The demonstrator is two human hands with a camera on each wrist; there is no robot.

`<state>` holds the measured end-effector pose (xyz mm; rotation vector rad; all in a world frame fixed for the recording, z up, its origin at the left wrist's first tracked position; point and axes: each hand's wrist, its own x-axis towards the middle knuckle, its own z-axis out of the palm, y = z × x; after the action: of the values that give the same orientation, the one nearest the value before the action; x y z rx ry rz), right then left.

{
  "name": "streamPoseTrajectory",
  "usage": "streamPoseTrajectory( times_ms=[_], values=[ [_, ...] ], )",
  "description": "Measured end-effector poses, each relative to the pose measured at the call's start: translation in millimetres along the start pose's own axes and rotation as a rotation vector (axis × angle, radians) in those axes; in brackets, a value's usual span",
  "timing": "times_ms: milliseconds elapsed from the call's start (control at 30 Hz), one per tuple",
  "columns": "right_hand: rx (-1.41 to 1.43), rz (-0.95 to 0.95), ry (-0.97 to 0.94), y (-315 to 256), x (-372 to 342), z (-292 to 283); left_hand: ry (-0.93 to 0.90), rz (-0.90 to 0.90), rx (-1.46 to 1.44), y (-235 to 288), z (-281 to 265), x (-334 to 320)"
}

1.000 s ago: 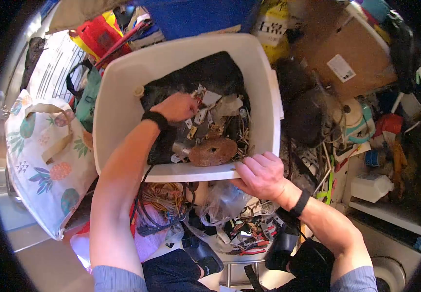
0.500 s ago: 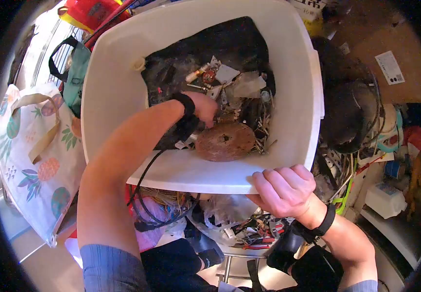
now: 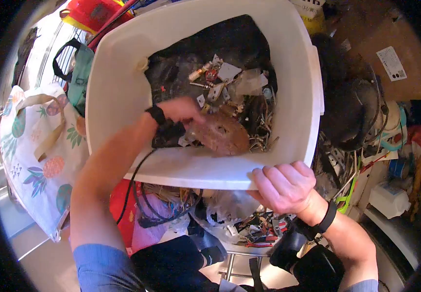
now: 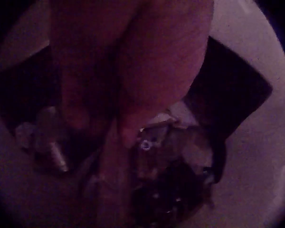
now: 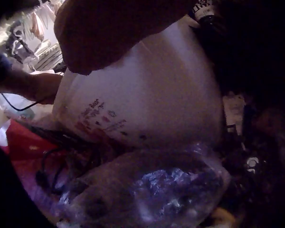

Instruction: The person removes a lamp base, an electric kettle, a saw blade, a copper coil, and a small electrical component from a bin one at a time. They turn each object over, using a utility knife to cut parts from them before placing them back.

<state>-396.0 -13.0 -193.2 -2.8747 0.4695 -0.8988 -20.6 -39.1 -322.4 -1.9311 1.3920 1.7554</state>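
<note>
A large white plastic bin point(image 3: 118, 92) stands tilted toward me, with a black sheet point(image 3: 210, 41) and small metal and plastic scraps point(image 3: 215, 92) at its bottom. Inside it my left hand point(image 3: 181, 109) pinches the edge of a reddish-brown, rusty-looking disc point(image 3: 232, 138) that has a hole in its middle. In the left wrist view the disc point(image 4: 115, 175) appears nearly edge-on between thumb and fingers. My right hand point(image 3: 286, 187) grips the bin's near rim, fingers curled over it. The right wrist view shows the bin's outer wall point(image 5: 152, 90) below that hand point(image 5: 114, 28).
A pineapple-print bag point(image 3: 40, 160) and a green bag point(image 3: 80, 78) stand at the left. Below the bin lie a black cable point(image 3: 147, 221), a clear plastic bag point(image 3: 230, 207) and a pile of small tools point(image 3: 259, 231). A cardboard box point(image 3: 390, 63) and clutter fill the right.
My left hand has moved from the scraps down to the disc, which now tilts up on its left side. The view has come closer to the bin. My right hand stays on the rim.
</note>
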Motion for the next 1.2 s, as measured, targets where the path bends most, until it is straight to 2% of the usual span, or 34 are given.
streamPoseTrajectory(
  times_ms=[33, 67, 133, 167, 233, 267, 333, 400, 433, 467, 533, 600, 667, 700, 733, 800, 833, 900, 1000, 1067, 1133, 1200],
  values=[
    [0.000, 0.009, 0.007, -1, 0, 1, 0.090, -0.014, -0.100, 12, -11, -15],
    [0.004, 0.007, 0.013, -2, 1, 2, 0.095, -0.019, -0.098, 22, -21, -26],
    [0.001, 0.010, 0.041, -2, 3, 0, 0.262, 0.061, -0.111, 38, -35, -49],
    [-0.008, 0.000, 0.029, -2, 3, 0, 0.268, 0.060, -0.110, 43, -39, -63],
    [-0.003, -0.004, 0.024, -2, 4, -2, 0.483, 0.103, -0.155, 51, -46, -92],
    [0.001, -0.006, 0.015, -3, 5, -4, 0.492, 0.103, -0.151, 53, -48, -109],
    [-0.011, -0.013, 0.027, -4, 7, -4, 0.653, 0.196, -0.344, 61, -47, -144],
    [-0.008, -0.002, 0.016, -7, 10, -11, 0.718, 0.240, -0.372, 67, -40, -180],
    [-0.004, 0.013, -0.048, -9, 9, -17, 0.779, 0.281, -0.404, 72, -35, -201],
    [-0.021, 0.005, -0.034, -12, 12, -22, 0.793, 0.299, -0.396, 78, -26, -222],
    [0.064, 0.067, -0.136, -18, 16, -36, 0.823, 0.433, -0.613, 87, 2, -266],
    [0.194, 0.196, -0.204, -24, 18, -45, 0.845, 0.472, -0.628, 100, 33, -309],
    [0.529, 0.579, -0.184, -35, 24, -52, 0.907, 0.420, -0.765, 108, 66, -340],
    [0.855, 0.767, -0.222, -48, 43, -84, 0.881, 0.465, -0.795, 108, 83, -353],
    [0.986, 0.849, -0.169, -59, 49, -104, 0.852, 0.502, -0.827, 106, 101, -366],
    [1.208, 0.915, 0.008, -93, 50, -132, 0.801, 0.568, -0.886, 105, 137, -390],
    [1.201, 0.911, 0.016, -107, 43, -146, 0.756, 0.616, -0.948, 101, 154, -399],
    [1.296, 1.049, -0.041, -130, 28, -167, 0.696, 0.678, -1.085, 100, 189, -418],
    [1.441, 1.019, 0.045, -160, 8, -194, 0.688, 0.723, -1.169, 106, 223, -435],
    [1.454, 1.048, 0.061, -175, 0, -205, 0.757, 0.707, -1.057, 106, 237, -439],
    [1.422, 0.967, 0.085, -174, -4, -207, 0.753, 0.698, -1.083, 113, 242, -448],
    [1.415, 0.959, 0.086, -177, -1, -214, 1.006, 0.727, -0.876, 129, 249, -452]
  ],
)
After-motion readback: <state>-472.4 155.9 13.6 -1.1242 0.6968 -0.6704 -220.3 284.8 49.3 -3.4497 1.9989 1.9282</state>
